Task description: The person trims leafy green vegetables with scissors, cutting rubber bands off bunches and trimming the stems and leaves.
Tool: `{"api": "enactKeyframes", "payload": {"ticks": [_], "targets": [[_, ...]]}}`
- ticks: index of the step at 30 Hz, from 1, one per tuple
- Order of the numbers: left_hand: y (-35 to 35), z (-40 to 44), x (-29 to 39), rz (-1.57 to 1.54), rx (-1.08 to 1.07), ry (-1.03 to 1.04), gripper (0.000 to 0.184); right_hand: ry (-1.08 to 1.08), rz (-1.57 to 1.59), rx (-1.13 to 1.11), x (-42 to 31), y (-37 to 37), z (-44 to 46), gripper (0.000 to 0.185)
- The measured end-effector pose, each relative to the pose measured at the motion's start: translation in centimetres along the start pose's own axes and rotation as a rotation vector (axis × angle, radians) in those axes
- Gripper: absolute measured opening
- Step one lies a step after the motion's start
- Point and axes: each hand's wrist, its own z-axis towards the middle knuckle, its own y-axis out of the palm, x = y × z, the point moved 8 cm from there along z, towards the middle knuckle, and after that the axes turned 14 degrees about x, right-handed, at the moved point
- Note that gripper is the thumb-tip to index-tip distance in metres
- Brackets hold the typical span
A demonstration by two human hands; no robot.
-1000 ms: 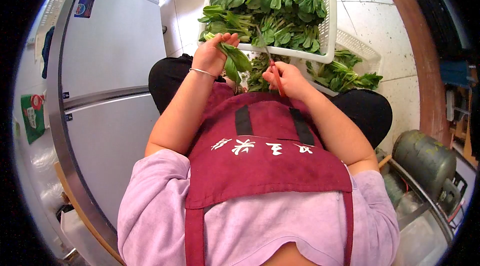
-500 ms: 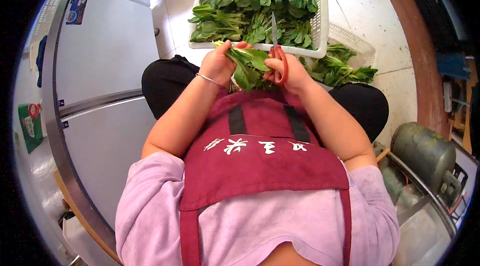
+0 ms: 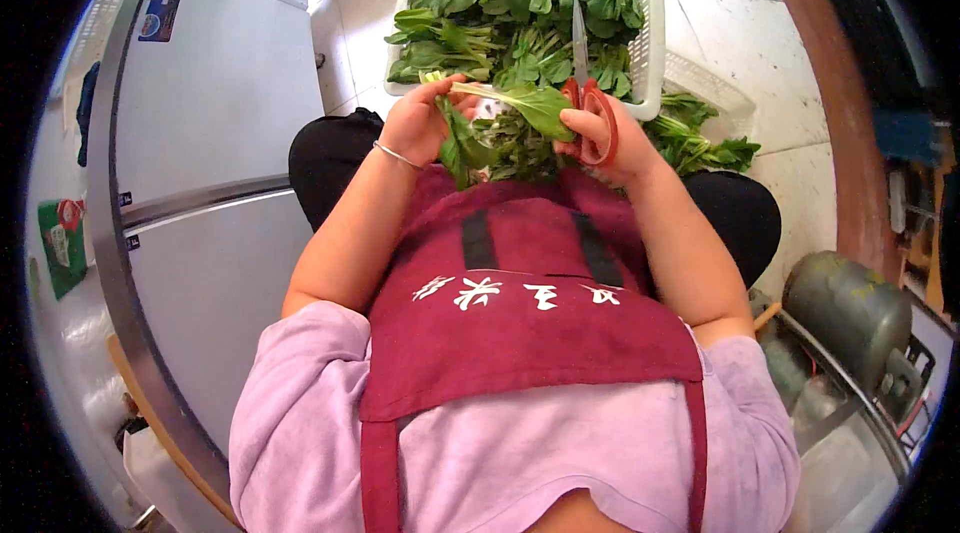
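My left hand (image 3: 416, 127) is closed around the stem end of a leafy green vegetable (image 3: 456, 147) that looks like bok choy. One leaf (image 3: 540, 111) of it stretches across to my right hand (image 3: 628, 151), where thumb and fingers pinch its tip. That same right hand also holds red-handled scissors (image 3: 603, 129), blades pointing up and away over the basket. Below the stretched leaf, between my knees, lies a heap of loose leaves (image 3: 520, 145); what they rest in is mostly hidden.
Ahead on the tiled floor stands a white plastic basket (image 3: 652, 38) with rows of greens. A second pale basket (image 3: 722, 93) with more greens sits partly behind my right knee. To the left is a grey refrigerator (image 3: 215, 103); a dark metal cylinder (image 3: 845, 308) lies at right.
My hands have moved apart, the right one going right with the scissors. One leaf is now pulled out sideways from the vegetable in my left hand.
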Motion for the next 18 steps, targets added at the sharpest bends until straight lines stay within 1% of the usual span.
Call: {"api": "enactKeyframes", "payload": {"ticks": [1,2,3,4,5,7,8,10,12,13,15,16,17,18], "targets": [[-0.7,0.3,0.5,0.000,0.004,0.003,0.026,-0.030,-0.109,-0.057,-0.5,0.1,-0.3,0.030],[-0.3,0.2,0.7,-0.122,-0.140,-0.075,0.022,0.022,-0.233,-0.078,-0.6,-0.2,-0.6,0.026],[0.8,-0.5,0.9,-0.244,-0.285,-0.154,0.018,0.022,-0.232,-0.081,-0.8,-0.1,-0.8,0.026],[0.4,-0.4,1.1,-0.312,-0.192,-0.151,0.019,-0.020,-0.346,-0.126,-1.0,0.3,-1.0,0.023],[0.3,-0.4,1.3,-0.312,-0.191,-0.151,0.019,-0.063,-0.461,-0.170,-1.1,0.7,-1.3,0.020],[1.7,-1.4,2.4,-0.436,-0.428,-0.201,0.021,-0.027,-0.439,-0.202,-1.1,0.9,-1.6,0.020],[1.7,-1.5,2.7,-0.483,-0.455,-0.203,0.024,-0.019,-0.498,-0.237,-0.9,1.0,-1.7,0.018],[2.0,-2.0,3.4,-0.510,-0.467,-0.179,0.024,-0.011,-0.556,-0.271,-0.6,1.1,-1.7,0.017],[2.3,-2.1,4.0,-0.550,-0.510,-0.164,0.025,-0.121,-0.774,-0.338,-0.5,1.5,-1.5,0.015],[2.3,-2.1,4.0,-0.549,-0.510,-0.165,0.025,-0.122,-0.773,-0.336,0.1,1.3,-1.3,0.015],[2.7,-2.0,4.2,-0.540,-0.539,-0.154,0.024,-0.390,-0.997,-0.301,0.0,1.7,-0.9,0.016],[2.9,-2.1,4.2,-0.536,-0.544,-0.159,0.024,-0.175,-1.025,-0.288,1.0,1.2,-0.9,0.019],[2.6,-1.7,4.3,-0.517,-0.491,-0.125,0.023,-0.201,-1.043,-0.337,1.0,1.6,-1.2,0.023],[2.5,-1.3,4.4,-0.498,-0.443,-0.091,0.022,-0.211,-1.108,-0.305,0.8,1.5,-1.2,0.026]]}}
